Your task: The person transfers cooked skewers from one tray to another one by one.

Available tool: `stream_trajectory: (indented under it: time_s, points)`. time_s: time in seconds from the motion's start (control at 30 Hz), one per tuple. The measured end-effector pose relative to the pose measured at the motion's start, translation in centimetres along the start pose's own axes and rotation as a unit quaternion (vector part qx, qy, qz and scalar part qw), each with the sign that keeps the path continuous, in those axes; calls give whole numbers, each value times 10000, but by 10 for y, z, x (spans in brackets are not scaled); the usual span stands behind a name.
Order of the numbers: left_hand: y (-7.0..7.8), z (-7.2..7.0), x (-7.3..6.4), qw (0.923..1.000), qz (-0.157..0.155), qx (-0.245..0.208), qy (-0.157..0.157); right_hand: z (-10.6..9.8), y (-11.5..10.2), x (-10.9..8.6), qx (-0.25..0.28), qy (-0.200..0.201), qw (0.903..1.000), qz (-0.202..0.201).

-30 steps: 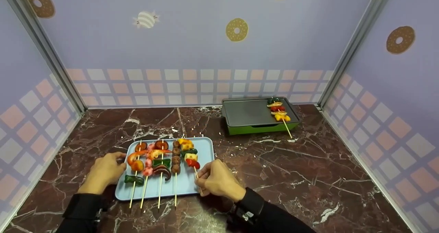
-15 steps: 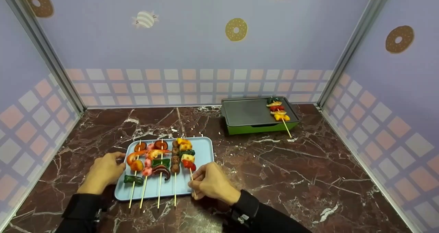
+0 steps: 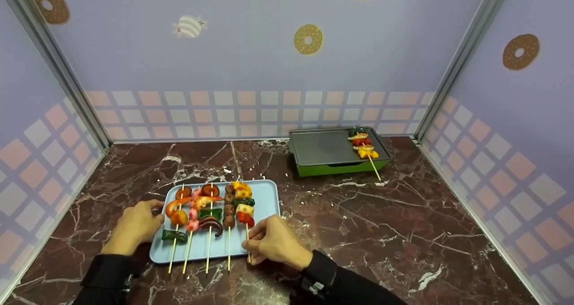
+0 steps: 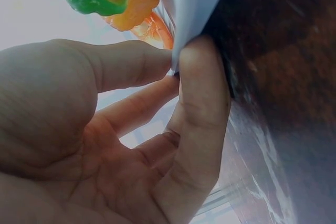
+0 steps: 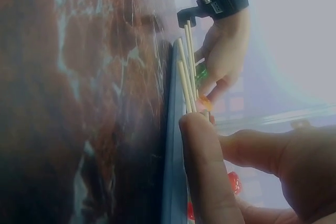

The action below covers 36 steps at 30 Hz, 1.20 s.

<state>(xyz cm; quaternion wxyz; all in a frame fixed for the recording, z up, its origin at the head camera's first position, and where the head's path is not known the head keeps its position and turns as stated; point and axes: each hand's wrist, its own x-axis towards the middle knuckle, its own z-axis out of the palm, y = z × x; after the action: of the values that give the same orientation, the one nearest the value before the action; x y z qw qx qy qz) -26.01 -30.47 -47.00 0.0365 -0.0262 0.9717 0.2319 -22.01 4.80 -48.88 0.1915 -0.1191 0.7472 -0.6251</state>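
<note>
A light blue tray (image 3: 267, 197) holds several food skewers lying side by side. My left hand (image 3: 138, 222) pinches the tray's left rim, thumb above and fingers curled under it in the left wrist view. At the tray's right part, my right hand (image 3: 276, 243) pinches the stick of a vegetable skewer (image 3: 244, 208) with yellow, green, white and red pieces. That skewer lies right beside a meatball skewer (image 3: 229, 209). Further left are a skewer with green pepper and a tentacle (image 3: 210, 213), a pink-ball skewer (image 3: 193, 225) and a shrimp skewer (image 3: 178, 217). Their stick ends pass over the tray's front rim.
A green grill with a dark flat plate (image 3: 320, 147) stands at the back right. Another skewer (image 3: 362, 142) lies on its right side, its stick jutting over the front edge. Patterned wall panels (image 3: 269, 63) enclose the dark marbled tabletop (image 3: 381, 228).
My right hand has moved left with the vegetable skewer, bringing it closer to the meatballs and nearly in line with the other skewers. The left hand stays at the tray's rim.
</note>
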Motion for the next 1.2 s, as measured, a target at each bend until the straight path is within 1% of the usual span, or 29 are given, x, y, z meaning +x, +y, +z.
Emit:
stream_trajectory:
  time_s: [0.27, 0.47, 0.57, 0.67, 0.8, 0.93, 1.13, 1.2]
  points:
    - [1, 0, 1, 9999, 103, 5, 97, -3, 0, -1, -302, -79, 9995, -20]
    - [1, 0, 0, 9998, 170, -39, 115, -6, -1, -3, -489, -131, 9986, -153]
    - [0, 0, 0, 9997, 200, -49, 131, -8, -2, -3, -583, -87, 9980, -249]
    - [0, 0, -1, 9998, 168, -37, 130, -11, -3, -3, -730, 42, 9968, -317]
    - [1, 0, -1, 9999, 97, -51, 92, -18, -5, -2, -846, 202, 9952, -440]
    - [1, 1, -1, 9999, 96, -65, 85, -27, -7, -1, -814, 215, 9947, -589]
    - [-1, 1, 0, 9999, 65, -69, 61, -40, -9, 1, -1109, 278, 9905, -767]
    - [-1, 2, 0, 10000, 43, -64, 37, -44, -10, 1, -1115, 302, 9902, -782]
